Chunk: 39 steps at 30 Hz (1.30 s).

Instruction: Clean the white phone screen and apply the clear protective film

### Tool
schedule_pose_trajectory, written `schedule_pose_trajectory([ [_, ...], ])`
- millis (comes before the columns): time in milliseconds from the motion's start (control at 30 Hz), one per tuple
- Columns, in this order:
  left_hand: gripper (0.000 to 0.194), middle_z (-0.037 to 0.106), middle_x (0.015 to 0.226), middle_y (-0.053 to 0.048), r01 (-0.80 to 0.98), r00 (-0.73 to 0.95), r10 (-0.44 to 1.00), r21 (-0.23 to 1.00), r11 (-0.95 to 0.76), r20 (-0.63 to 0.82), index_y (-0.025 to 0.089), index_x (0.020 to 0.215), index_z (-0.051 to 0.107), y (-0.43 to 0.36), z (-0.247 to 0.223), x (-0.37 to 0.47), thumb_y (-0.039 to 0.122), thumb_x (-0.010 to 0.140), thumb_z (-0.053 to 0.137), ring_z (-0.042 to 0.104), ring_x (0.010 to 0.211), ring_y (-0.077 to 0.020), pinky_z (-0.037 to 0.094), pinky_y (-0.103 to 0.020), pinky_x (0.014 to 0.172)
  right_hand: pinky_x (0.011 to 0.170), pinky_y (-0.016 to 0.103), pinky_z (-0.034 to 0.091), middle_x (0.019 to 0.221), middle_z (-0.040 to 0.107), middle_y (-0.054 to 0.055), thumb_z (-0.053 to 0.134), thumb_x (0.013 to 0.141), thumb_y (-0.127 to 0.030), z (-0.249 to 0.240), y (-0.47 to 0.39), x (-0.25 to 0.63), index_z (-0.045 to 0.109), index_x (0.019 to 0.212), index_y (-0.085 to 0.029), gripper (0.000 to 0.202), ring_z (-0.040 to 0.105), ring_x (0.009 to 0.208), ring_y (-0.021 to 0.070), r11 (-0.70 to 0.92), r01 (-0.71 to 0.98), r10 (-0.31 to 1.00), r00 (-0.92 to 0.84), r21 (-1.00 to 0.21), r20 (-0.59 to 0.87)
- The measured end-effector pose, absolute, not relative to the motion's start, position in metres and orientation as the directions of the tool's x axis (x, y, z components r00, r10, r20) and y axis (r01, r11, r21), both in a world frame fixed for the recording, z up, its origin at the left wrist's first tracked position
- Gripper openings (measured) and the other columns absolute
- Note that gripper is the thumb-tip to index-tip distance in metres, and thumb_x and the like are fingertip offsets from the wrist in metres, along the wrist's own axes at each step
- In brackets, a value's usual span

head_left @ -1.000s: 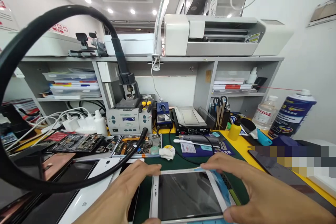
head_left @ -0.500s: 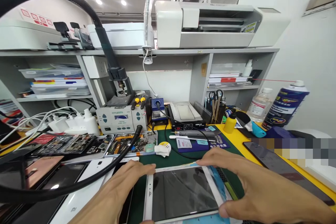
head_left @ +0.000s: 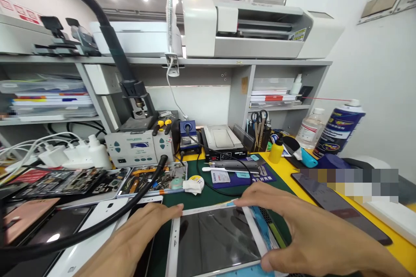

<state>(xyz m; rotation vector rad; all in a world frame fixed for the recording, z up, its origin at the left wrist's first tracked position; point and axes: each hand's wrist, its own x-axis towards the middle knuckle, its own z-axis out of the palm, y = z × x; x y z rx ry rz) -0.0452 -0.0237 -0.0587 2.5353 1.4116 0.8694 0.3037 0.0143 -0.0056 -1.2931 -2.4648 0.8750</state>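
A white-framed tablet (head_left: 216, 240) with a dark, streaked screen lies low in the middle of the head view, over the green mat (head_left: 188, 201). My left hand (head_left: 136, 233) grips its left side, fingertips at the far left corner; its thumb is out of frame. On the opposite side, my right hand (head_left: 292, 225) spans the edge, with fingers at the far corner and the thumb at the near one. Blue sheet material (head_left: 264, 227) shows beneath the tablet's right side and along its near edge.
A black flexible hose (head_left: 130, 212) arcs across the left, over several phones, including a white one (head_left: 87, 236). Behind the mat are a parts tray (head_left: 147, 184), a grey rework station (head_left: 138, 149) and a soldering station (head_left: 188, 136). A dark phone-like slab (head_left: 338, 207) and spray can (head_left: 339, 127) stand right.
The camera has turned slightly right, so the whole scene sits further left. Both hands keep the same hold on the tablet.
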Motion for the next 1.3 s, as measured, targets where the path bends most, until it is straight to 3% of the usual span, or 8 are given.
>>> schedule_pose_trajectory([
  [200, 0.080, 0.061, 0.150, -0.005, 0.852, 0.303, 0.916, 0.356, -0.383, 0.261, 0.038, 0.152, 0.047, -0.044, -0.050, -0.040, 0.036, 0.078, 0.076, 0.058, 0.139, -0.0339, 0.052, -0.047, 0.113, 0.119, 0.043, 0.044, 0.160, 0.050, 0.002, 0.084, 0.072, -0.053, -0.016, 0.015, 0.311, 0.060, 0.145, -0.041, 0.078, 0.045, 0.148, 0.0375, 0.392, 0.751, 0.845, -0.523, -0.532, -0.116],
  [333, 0.081, 0.045, 0.164, -0.003, 0.899, 0.250, 0.968, 0.375, -0.225, -0.018, 0.042, 0.156, 0.041, -0.046, -0.043, -0.037, 0.046, 0.081, 0.072, 0.042, 0.151, -0.0367, 0.042, -0.059, 0.119, 0.120, 0.045, 0.043, 0.161, 0.048, 0.002, 0.079, 0.078, -0.060, -0.023, 0.017, 0.314, 0.057, 0.148, -0.042, 0.076, 0.043, 0.150, 0.0372, 0.418, 0.768, 0.845, -0.525, -0.485, -0.104],
  [467, 0.082, 0.038, 0.168, -0.002, 0.901, 0.236, 0.964, 0.398, -0.171, -0.119, 0.041, 0.158, 0.040, -0.047, -0.029, -0.033, 0.048, 0.081, 0.069, 0.031, 0.156, -0.0369, 0.034, -0.064, 0.122, 0.118, 0.043, 0.046, 0.159, 0.052, 0.001, 0.079, 0.078, -0.058, -0.024, 0.018, 0.311, 0.060, 0.144, -0.042, 0.071, 0.050, 0.145, 0.0361, 0.438, 0.787, 0.852, -0.518, -0.435, -0.078],
  [633, 0.080, 0.044, 0.165, -0.003, 0.887, 0.230, 0.970, 0.427, -0.178, -0.074, 0.039, 0.156, 0.043, -0.049, -0.028, -0.032, 0.044, 0.081, 0.071, 0.035, 0.154, -0.0374, 0.038, -0.063, 0.120, 0.114, 0.041, 0.050, 0.156, 0.056, 0.003, 0.080, 0.077, -0.057, -0.024, 0.017, 0.309, 0.061, 0.145, -0.039, 0.073, 0.051, 0.144, 0.0378, 0.451, 0.811, 0.868, -0.496, -0.372, -0.030],
  [933, 0.079, 0.055, 0.155, -0.011, 0.835, 0.348, 0.931, 0.417, -0.360, 0.109, 0.028, 0.152, 0.046, -0.047, -0.033, -0.043, 0.042, 0.080, 0.075, 0.051, 0.143, -0.0376, 0.050, -0.054, 0.114, 0.116, 0.051, 0.045, 0.154, 0.058, 0.007, 0.081, 0.076, -0.060, -0.032, 0.020, 0.318, 0.065, 0.142, -0.037, 0.071, 0.054, 0.141, 0.0409, 0.490, 0.803, 0.855, -0.518, -0.338, 0.009],
  [1033, 0.061, 0.060, 0.146, -0.009, 0.806, 0.365, 0.916, 0.436, -0.401, 0.167, 0.029, 0.148, 0.049, -0.045, -0.032, -0.045, 0.030, 0.089, 0.064, 0.057, 0.135, -0.0309, 0.049, -0.049, 0.114, 0.117, 0.052, 0.043, 0.153, 0.059, 0.007, 0.082, 0.075, -0.059, -0.033, 0.020, 0.317, 0.066, 0.141, -0.037, 0.071, 0.054, 0.140, 0.0417, 0.499, 0.797, 0.851, -0.525, -0.340, 0.018],
  [1133, 0.038, 0.065, 0.125, -0.004, 0.740, 0.388, 0.884, 0.483, -0.468, 0.261, 0.030, 0.128, 0.062, -0.041, -0.033, -0.047, 0.015, 0.096, 0.047, 0.062, 0.118, -0.0200, 0.044, -0.041, 0.116, 0.118, 0.053, 0.041, 0.155, 0.058, 0.006, 0.078, 0.076, -0.061, -0.032, 0.018, 0.314, 0.065, 0.142, -0.039, 0.070, 0.052, 0.142, 0.0426, 0.484, 0.809, 0.858, -0.514, -0.332, -0.001],
  [1300, 0.042, 0.064, 0.109, -0.003, 0.723, 0.407, 0.877, 0.496, -0.480, 0.255, 0.028, 0.112, 0.072, -0.039, -0.034, -0.048, 0.005, 0.094, 0.041, 0.062, 0.100, -0.0168, 0.047, -0.035, 0.106, 0.119, 0.052, 0.040, 0.155, 0.057, 0.007, 0.074, 0.079, -0.062, -0.029, 0.017, 0.314, 0.064, 0.142, -0.039, 0.068, 0.050, 0.143, 0.0437, 0.472, 0.827, 0.865, -0.501, -0.305, -0.020],
])
